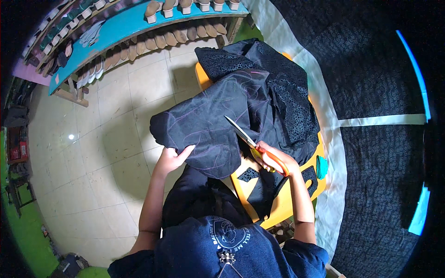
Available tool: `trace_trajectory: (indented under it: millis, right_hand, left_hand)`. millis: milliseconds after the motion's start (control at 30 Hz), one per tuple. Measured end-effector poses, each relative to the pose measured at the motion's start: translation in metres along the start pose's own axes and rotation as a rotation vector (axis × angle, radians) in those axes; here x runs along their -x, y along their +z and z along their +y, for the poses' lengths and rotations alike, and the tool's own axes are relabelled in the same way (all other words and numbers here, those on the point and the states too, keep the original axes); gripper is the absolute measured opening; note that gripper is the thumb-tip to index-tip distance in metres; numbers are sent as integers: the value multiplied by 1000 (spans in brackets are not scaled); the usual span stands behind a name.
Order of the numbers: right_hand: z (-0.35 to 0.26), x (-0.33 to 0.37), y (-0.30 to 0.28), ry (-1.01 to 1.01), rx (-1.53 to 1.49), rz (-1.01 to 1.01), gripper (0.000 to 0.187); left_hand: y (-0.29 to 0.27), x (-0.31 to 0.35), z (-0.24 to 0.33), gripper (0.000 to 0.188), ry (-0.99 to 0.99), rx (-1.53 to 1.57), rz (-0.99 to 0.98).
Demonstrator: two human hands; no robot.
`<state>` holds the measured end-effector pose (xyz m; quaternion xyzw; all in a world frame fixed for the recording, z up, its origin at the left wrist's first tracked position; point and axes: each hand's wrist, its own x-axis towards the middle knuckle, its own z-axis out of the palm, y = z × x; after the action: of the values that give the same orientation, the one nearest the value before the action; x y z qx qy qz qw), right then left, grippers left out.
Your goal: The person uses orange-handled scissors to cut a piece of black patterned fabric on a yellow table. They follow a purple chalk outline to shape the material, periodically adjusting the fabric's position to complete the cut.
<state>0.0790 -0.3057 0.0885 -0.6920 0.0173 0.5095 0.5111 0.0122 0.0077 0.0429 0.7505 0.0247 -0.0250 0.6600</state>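
The turquoise bench (124, 28), which I take as the reference, rests on a wooden leg frame (74, 95) at its left end and carries a row of tan shoe-shaped forms (168, 8) with pale heel blocks along its right portion, plus a whitish bundle (91, 34) toward its left. Beneath the bench top, a second row of brown forms (160, 41) is aligned lengthwise, with white footwear (96, 70) at the row's left end. Beyond the bench, rows of dark and white footwear (70, 26) are stacked; pale floor tiles (109, 153) extend before it.
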Motion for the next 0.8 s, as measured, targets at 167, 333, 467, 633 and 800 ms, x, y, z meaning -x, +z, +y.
trace_trajectory:
  millis: [167,333,467,633,800]
  right_hand:
    - [-17,0,-4,-110,35,-33,36]
    - [-9,-13,-11,191,-136,10,38]
    - [-4,-18,-9,179,-137,-2,37]
    - [-1,-18,-9,111,-168,11,35]
    - [8,-25,-16,139,-229,-87,31]
  left_hand:
    - [0,-4,3,33,-13,-2,-1]
    - [-1,-9,-2,35,94,17,-13]
    - [-2,-11,-1,38,34,78,-16]
    - [2,-14,0,51,74,224,262]
    - [25,-17,0,49,338,286,667]
